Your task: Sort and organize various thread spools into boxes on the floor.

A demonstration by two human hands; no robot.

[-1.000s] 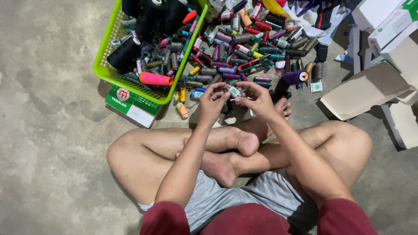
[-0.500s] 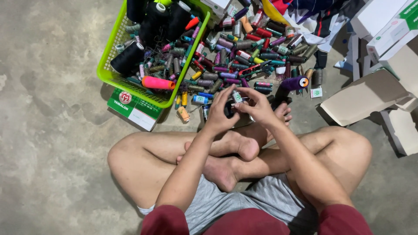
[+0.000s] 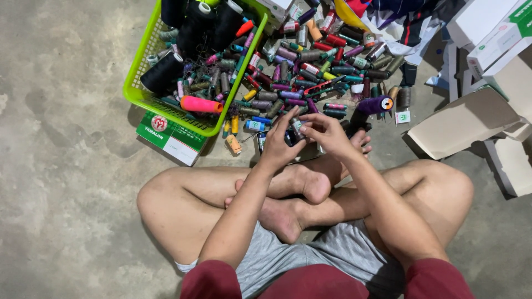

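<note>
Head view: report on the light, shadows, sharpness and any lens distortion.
Head view: light is soft and even, with no glare on the concrete floor; a faint shadow lies under the green basket and a darker one under the crossed legs; the pile of thread spools and both hands, left hand and right hand, look sharp; the small spool between them is too small to detail; wide-angle stretch shows toward the edges.

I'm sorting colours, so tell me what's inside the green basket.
The green basket holds big black thread cones, a pink spool and many small mixed-colour spools. Whatever lies beneath them is covered.
</note>
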